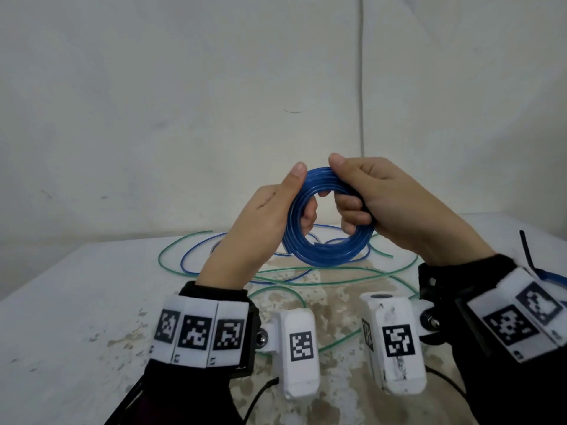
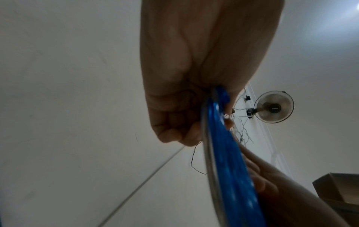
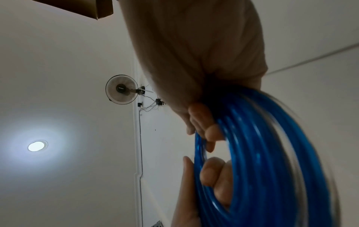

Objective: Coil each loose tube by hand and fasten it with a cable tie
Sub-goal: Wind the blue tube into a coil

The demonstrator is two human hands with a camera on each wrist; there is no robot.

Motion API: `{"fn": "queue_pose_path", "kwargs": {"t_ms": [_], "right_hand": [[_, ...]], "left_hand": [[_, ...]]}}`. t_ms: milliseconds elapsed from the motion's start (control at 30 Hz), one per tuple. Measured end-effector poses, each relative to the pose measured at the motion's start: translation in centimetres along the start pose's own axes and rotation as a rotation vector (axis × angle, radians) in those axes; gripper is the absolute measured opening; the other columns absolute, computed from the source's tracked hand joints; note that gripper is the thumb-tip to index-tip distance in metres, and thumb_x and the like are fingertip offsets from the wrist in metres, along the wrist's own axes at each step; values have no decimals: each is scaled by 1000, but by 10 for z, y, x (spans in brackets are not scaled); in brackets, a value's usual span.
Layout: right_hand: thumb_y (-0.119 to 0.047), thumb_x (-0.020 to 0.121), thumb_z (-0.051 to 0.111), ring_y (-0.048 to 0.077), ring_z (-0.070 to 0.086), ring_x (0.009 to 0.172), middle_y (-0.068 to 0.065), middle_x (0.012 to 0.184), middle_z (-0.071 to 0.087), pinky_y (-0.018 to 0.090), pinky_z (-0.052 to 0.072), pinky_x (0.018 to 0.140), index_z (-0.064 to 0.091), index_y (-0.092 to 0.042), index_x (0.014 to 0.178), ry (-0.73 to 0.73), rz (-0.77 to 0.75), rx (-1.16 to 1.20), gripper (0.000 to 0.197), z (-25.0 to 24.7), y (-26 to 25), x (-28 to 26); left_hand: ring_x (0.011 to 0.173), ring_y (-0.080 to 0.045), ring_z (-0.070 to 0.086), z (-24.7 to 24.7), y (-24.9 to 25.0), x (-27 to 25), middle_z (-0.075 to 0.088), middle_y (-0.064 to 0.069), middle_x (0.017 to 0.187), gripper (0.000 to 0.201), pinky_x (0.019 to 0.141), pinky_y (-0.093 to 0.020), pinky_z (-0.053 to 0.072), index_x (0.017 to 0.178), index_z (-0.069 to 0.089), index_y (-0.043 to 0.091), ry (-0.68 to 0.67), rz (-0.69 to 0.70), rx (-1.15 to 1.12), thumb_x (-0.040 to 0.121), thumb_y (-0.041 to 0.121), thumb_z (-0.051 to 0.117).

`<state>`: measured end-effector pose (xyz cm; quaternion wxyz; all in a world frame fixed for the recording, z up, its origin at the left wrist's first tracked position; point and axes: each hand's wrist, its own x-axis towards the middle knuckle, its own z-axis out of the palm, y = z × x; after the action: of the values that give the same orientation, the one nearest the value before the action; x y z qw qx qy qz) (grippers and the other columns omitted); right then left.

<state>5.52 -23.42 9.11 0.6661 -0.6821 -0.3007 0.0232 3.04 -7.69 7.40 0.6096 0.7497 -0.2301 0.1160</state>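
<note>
A blue tube wound into a coil of several turns is held upright above the table by both hands. My left hand grips its left side, thumb on the outside and fingers through the hole. My right hand grips the upper right, thumb on top and fingers curled through the middle. The left wrist view shows the blue coil edge-on under my fist; the right wrist view shows the coil with fingertips wrapped round it. A blue coil with a black cable tie lies at the right edge.
Loose green tube and loose blue tube sprawl over the worn white table beneath my hands. A white wall stands close behind. A wall fan and a cardboard box appear in the wrist views.
</note>
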Motion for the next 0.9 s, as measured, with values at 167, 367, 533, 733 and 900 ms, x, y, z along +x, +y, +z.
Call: {"fn": "queue_pose_path", "kwargs": {"t_ms": [167,367,533,733,900], "right_hand": [[-34,102,37,8,28,39,-7,48,33,22,42,44,58,-2,86,123,-31,79,41,2,3,4],[-28,102,35,13,52,51,0,60,52,26,52,55,61,-6,94,11,29,39,35,-2,3,3],[-27,102,35,14,60,53,-1,62,57,40,51,68,61,-8,97,23,53,5,33,-6,4,2],[-26,103,34,13,49,51,1,60,48,35,58,68,62,-3,97,29,57,121,36,-3,2,3],[-23,103,35,8,35,46,-4,56,36,22,48,54,62,-7,85,93,11,249,36,5,3,5]], "left_hand": [[59,-16,44,1,-1,1,47,0,58,46,61,-23,39,68,51,12,20,34,-31,99,39,33],[54,-11,39,-3,-1,2,43,-1,59,42,52,-17,33,66,42,11,160,106,116,103,30,32],[53,-10,38,2,-4,4,44,1,59,42,53,-18,33,67,43,11,178,122,162,103,29,33],[52,-9,39,0,-2,3,45,0,60,42,52,-17,33,69,45,10,173,112,171,103,30,32],[45,-15,37,1,-1,2,46,-3,58,44,41,-23,30,73,52,9,135,42,-31,102,34,32]]}}
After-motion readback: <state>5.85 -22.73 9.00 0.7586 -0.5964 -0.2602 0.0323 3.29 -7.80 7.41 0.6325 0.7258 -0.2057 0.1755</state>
